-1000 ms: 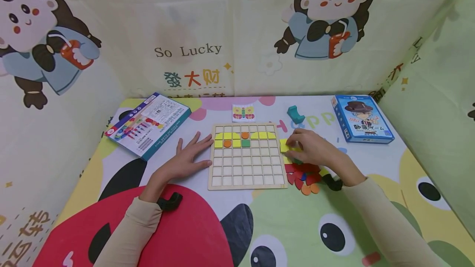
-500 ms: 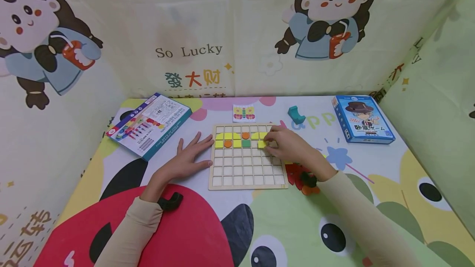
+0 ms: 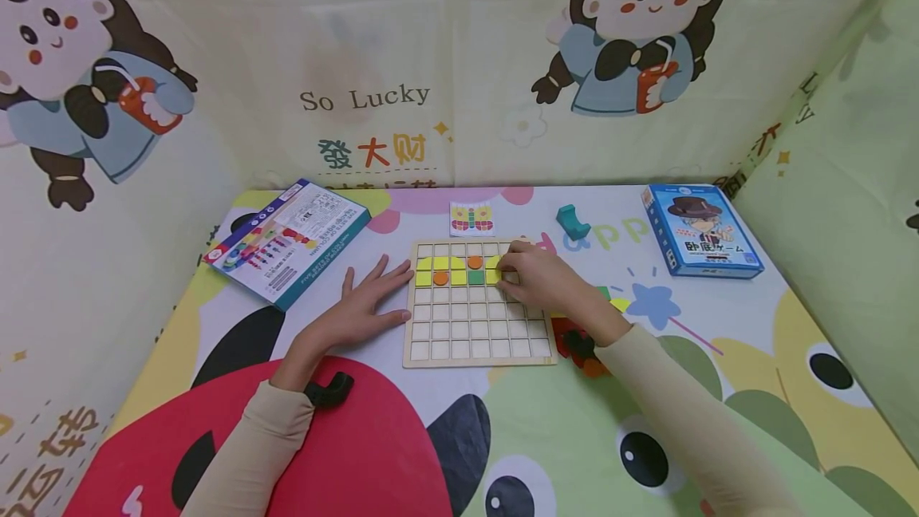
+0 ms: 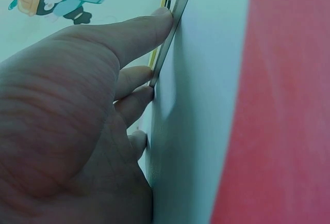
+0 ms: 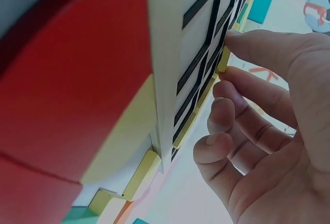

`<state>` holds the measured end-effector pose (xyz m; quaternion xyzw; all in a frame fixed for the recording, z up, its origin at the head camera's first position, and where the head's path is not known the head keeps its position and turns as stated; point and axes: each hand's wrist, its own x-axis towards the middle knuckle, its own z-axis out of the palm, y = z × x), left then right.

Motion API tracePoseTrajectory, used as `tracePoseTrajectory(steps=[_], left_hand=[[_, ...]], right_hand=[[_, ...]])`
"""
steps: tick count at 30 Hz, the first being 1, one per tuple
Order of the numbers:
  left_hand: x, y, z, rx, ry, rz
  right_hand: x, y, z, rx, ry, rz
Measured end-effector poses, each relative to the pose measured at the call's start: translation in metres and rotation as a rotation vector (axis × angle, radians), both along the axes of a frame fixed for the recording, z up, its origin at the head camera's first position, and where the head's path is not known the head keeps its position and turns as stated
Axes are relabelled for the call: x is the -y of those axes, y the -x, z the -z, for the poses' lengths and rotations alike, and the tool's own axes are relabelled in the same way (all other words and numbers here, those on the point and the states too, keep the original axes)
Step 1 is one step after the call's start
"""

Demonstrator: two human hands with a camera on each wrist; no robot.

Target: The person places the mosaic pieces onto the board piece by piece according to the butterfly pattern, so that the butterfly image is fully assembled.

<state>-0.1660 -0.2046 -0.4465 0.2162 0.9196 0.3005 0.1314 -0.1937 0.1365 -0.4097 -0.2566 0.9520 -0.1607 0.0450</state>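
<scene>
A wooden grid board point(image 3: 477, 333) lies mid-table, with yellow pieces, orange discs point(image 3: 441, 279) and a green square tile point(image 3: 476, 278) in its upper rows. My left hand point(image 3: 362, 309) rests beside it, fingers extended, thumb and fingertips touching the board's left edge. Over the board's upper right, my right hand point(image 3: 540, 282) pinches a yellow square tile point(image 5: 224, 60) between thumb and index finger, at the cell right of the green tile. Its other fingers curl loosely. This hand hides the right end of the yellow row.
Loose red and orange pieces point(image 3: 594, 368) lie right of the board, partly under my right forearm. Behind the board is a butterfly pattern card point(image 3: 471, 219), with a teal curved piece point(image 3: 573, 222) to its right. Boxes sit at back left point(image 3: 290, 242) and back right point(image 3: 702, 231).
My right hand has gone from the loose pieces to the board with a yellow square tile, then slid slightly left to beside the green tile. The left hand stays put.
</scene>
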Motion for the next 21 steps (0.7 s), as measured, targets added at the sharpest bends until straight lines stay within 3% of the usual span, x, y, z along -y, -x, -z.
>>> tracePoseTrajectory(steps=[10, 21], left_hand=[[0.0, 0.0, 0.001, 0.003, -0.003, -0.002], [0.001, 0.0, 0.002, -0.003, 0.005, -0.007]], right_hand=[[-0.006, 0.002, -0.001, 0.026, 0.023, 0.004], [-0.07, 0.009, -0.009, 0.047, 0.057, 0.117]])
